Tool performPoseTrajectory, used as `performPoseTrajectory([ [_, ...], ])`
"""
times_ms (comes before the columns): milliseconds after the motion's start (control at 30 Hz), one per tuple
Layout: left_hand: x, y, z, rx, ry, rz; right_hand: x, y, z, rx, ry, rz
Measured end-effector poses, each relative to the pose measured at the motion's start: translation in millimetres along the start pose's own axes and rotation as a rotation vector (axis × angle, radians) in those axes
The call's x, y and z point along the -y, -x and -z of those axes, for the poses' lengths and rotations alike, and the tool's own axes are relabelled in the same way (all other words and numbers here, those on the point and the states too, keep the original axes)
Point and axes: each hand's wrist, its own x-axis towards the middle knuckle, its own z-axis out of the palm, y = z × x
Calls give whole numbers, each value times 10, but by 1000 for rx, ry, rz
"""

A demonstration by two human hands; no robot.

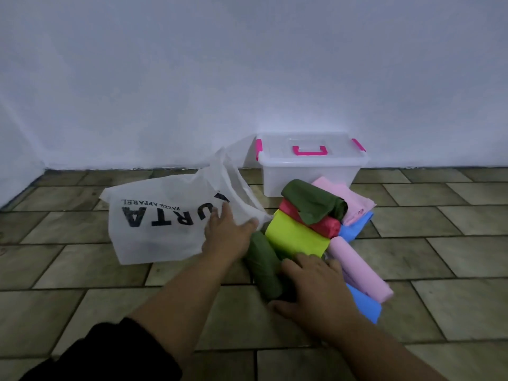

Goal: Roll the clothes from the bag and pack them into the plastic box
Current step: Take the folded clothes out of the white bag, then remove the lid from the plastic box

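Observation:
A white bag [154, 229] with black lettering lies flat on the tiled floor at the left. My left hand [225, 235] rests on its right edge, fingers spread. A clear plastic box [310, 171] with pink latches and its lid on stands against the wall. In front of it lies a heap of clothes: a dark green roll [313, 200] on top, a red roll [321, 224], a yellow-green roll [294, 235], a pink roll [360, 270], blue cloth [362, 303] and unrolled pink cloth [351, 199]. My right hand [316, 287] lies flat on another dark green roll [264, 262].
A white wall rises right behind the box and turns a corner at the far left. Brown floor tiles stretch to the right of the clothes and in front of me. A black sleeve covers my left upper arm at the bottom left.

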Motion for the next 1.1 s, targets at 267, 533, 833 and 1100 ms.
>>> performPoseTrajectory([
  [267,254,798,-466,323,-235,-253,-892,324,310,404,-271,-308],
  [533,387,769,-655,242,-432,-331,-458,291,-33,119,-176,-387],
  [833,467,471,-536,180,-424,-342,-577,-10,308,482,-364,-250],
  [1100,165,410,-355,163,-291,-434,-1684,-707,570,-155,-725,-554],
])
